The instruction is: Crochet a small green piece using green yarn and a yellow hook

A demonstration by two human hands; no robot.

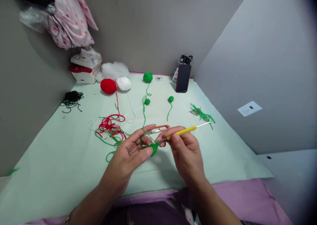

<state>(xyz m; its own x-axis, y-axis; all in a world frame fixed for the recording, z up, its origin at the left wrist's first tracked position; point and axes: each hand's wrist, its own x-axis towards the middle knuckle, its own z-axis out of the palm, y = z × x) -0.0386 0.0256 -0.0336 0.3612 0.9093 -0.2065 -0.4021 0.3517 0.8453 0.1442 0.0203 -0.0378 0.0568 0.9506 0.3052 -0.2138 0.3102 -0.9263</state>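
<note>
Between thumb and fingers, my left hand (132,152) pinches a small green crochet piece (154,148). Green yarn (144,114) runs over its raised index finger and back to a green yarn ball (148,77). My right hand (187,149) is closed on the yellow handle of a crochet hook (184,131). The hook's thin metal end points left and meets the top of the green piece; its other metal end sticks out to the right. Just behind both hands lies a pair of orange-handled thread snips (160,128), partly covered by fingers.
Red yarn (111,127) lies tangled at left, below a red ball (108,86) and a white ball (123,83). Two small green crocheted balls (171,99) sit mid-table. Green scraps (201,113) are at right. A phone (183,78) leans upright at the back; black yarn (71,100) lies far left.
</note>
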